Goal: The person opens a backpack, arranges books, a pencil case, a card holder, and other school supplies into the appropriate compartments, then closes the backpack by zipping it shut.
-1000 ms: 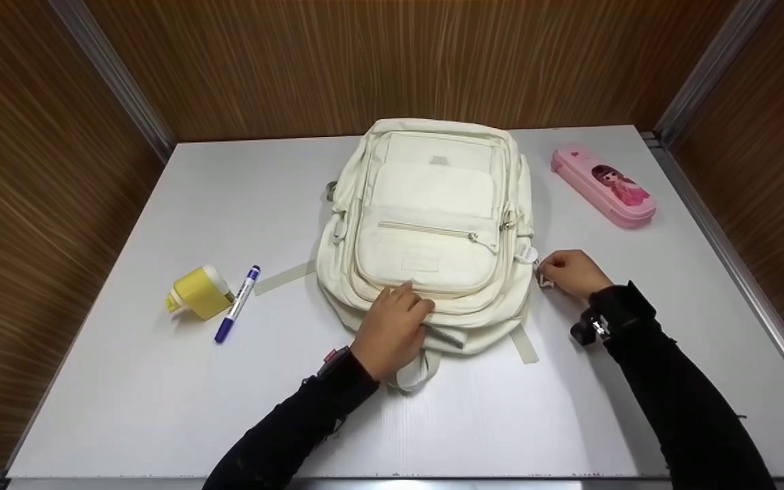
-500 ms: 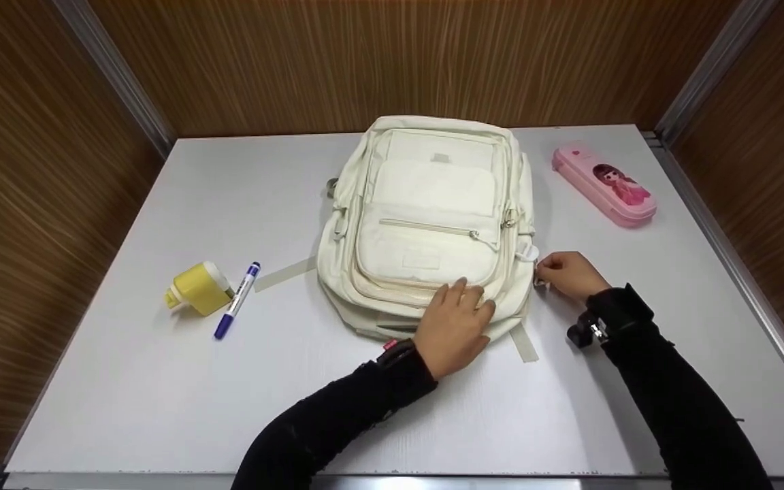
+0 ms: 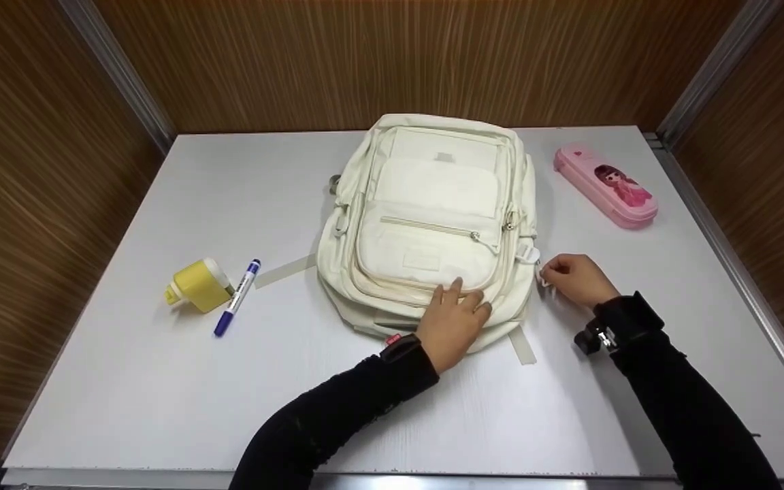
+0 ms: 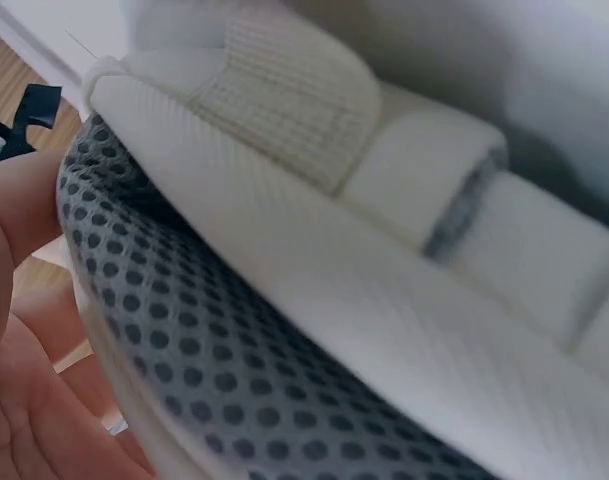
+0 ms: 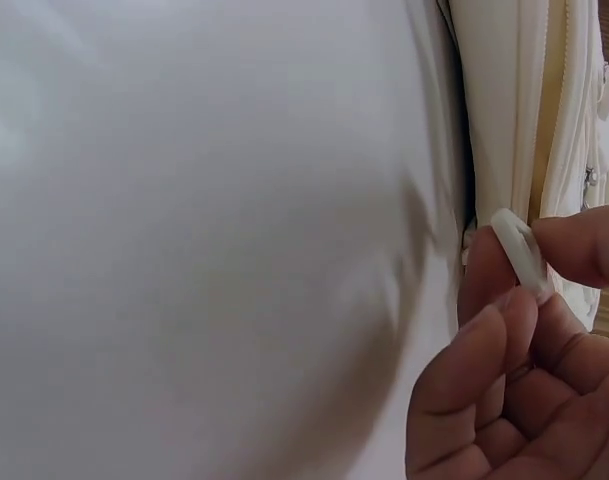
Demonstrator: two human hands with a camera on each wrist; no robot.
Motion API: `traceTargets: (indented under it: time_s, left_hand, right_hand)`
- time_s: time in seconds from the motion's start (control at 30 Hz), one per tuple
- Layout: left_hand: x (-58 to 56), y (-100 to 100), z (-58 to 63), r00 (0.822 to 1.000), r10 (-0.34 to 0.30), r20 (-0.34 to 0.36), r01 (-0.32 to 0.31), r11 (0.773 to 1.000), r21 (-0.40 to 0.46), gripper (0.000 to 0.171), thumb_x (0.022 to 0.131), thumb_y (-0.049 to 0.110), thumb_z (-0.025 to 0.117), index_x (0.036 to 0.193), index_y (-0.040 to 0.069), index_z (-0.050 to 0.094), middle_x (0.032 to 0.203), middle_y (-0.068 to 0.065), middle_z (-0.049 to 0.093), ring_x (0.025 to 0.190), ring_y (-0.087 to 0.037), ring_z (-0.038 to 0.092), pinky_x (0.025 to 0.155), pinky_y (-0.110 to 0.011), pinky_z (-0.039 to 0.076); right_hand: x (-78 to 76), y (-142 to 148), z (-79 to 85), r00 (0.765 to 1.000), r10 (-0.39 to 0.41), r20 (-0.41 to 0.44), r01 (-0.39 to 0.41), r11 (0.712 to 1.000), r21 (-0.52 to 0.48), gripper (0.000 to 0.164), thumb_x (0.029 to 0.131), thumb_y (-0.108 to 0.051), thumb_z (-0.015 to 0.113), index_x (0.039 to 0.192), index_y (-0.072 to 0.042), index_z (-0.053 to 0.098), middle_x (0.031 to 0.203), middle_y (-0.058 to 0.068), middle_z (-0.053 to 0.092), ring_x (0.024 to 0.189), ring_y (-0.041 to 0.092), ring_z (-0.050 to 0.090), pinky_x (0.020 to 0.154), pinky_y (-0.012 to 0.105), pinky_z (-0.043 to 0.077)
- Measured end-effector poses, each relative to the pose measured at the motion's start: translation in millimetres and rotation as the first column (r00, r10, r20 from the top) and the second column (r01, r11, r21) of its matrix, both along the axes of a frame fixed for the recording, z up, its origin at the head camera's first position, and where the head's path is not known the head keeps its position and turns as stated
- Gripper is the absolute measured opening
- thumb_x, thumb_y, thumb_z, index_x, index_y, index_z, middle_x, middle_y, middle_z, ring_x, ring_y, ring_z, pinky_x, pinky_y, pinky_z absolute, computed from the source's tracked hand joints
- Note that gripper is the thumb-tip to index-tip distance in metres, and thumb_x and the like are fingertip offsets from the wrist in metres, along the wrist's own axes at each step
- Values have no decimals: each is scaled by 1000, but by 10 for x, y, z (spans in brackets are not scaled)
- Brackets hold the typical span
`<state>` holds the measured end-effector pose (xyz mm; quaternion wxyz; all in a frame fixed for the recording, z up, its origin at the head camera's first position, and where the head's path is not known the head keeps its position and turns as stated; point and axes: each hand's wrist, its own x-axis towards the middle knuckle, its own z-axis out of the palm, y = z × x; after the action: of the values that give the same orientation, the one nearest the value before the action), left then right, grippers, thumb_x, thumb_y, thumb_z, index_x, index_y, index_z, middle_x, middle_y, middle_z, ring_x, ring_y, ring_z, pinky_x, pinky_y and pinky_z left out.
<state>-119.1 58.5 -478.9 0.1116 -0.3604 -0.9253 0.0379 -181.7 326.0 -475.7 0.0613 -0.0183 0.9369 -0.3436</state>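
A cream backpack [image 3: 433, 187] lies front side up on the white table, its bottom end towards me. My left hand [image 3: 452, 330] holds the bottom end, with fingers spread over the front. In the left wrist view, grey mesh [image 4: 194, 330] shows beside the thumb and fingers. At the backpack's right side, my right hand [image 3: 577, 278] pinches a small pale zipper pull [image 5: 519, 250] between thumb and fingers. In the right wrist view, a side seam of the backpack [image 5: 504, 100] runs right behind this pull.
On the left lie a yellow bottle [image 3: 203, 286] with a white base and a blue-and-white marker [image 3: 237, 298]. A pink pencil case [image 3: 606, 185] with a doll picture lies back right. Wood-grain panels [image 3: 365, 61] enclose the table's back and sides.
My left hand has shifted right along the backpack's bottom end, and the bottom handle loop is now out of sight. My right hand stays by the right side with the zipper pull.
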Motion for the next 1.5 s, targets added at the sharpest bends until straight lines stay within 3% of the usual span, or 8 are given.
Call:
traceTargets:
  time_s: [0.2,0.63,0.97,1.23,1.4,1.5]
  left_hand:
    - [-26,4,-7,996,16,86,-16,1000,-6,39,94,17,59,132,24,60,141,4,56,136,-33,48,107,-48,44]
    - [-59,-33,-15,993,21,119,-21,1000,0,41,94,12,58,134,22,59,144,3,54,136,-33,47,108,-48,43]
    - [-82,-41,7,989,15,147,-20,999,34,40,95,10,54,133,21,60,143,2,55,137,-34,46,108,-49,43]
    - [-92,-40,-6,992,17,126,-29,995,93,34,96,12,53,127,22,63,139,2,59,134,-34,50,106,-49,44]
    - [-85,-80,0,992,-28,125,9,988,155,30,96,19,57,125,21,64,138,0,60,133,-36,50,107,-50,44]
    - [-79,-162,42,986,-80,145,50,979,197,37,93,29,63,129,21,62,139,-3,58,133,-35,50,109,-48,42]
  right_hand:
    - [89,-50,-3,1000,6,-17,-6,1000,6,21,94,-17,58,96,2,67,89,11,67,79,14,51,75,25,39]
    - [300,-140,-84,999,12,-33,-13,999,-31,18,93,-14,59,94,1,67,84,8,66,74,11,52,69,21,39]
    - [457,-229,-50,999,52,10,-50,995,-91,18,94,-14,59,94,2,67,79,9,65,64,4,50,60,20,40]
    - [577,-273,-30,995,93,26,-88,985,-148,17,94,-15,61,92,1,66,76,7,64,61,3,50,57,20,40]
    - [582,-267,-53,994,102,49,-91,979,-182,18,94,-15,60,93,2,65,76,5,64,62,4,53,57,20,42]
    - [578,-257,-72,994,94,61,-80,976,-201,17,94,-12,59,93,4,63,75,5,63,63,6,56,58,20,45]
